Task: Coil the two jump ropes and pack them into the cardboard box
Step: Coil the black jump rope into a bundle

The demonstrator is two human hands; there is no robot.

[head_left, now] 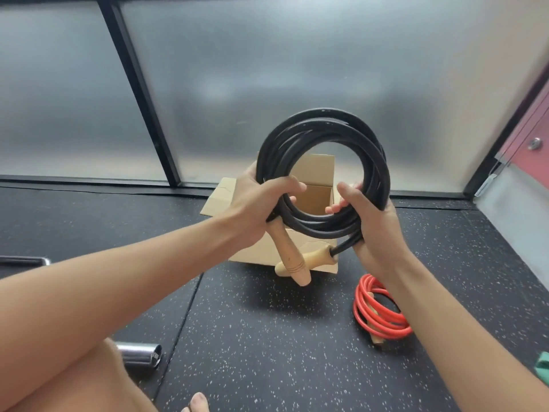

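Observation:
A black jump rope (320, 120) is wound into a round coil and held up in the air in front of the open cardboard box (315, 171). My left hand (255, 203) grips the coil's left side, my right hand (371, 221) grips its lower right. The rope's two wooden handles (292, 260) hang crossed below the coil. A red jump rope (377, 310) lies coiled on the floor to the right of the box, partly behind my right forearm.
The box stands on black speckled rubber flooring (267, 337) near a frosted glass wall (267, 69) with black frames. A chrome barbell sleeve (142, 353) lies at lower left beside my knee. A green item (542, 364) shows at the right edge.

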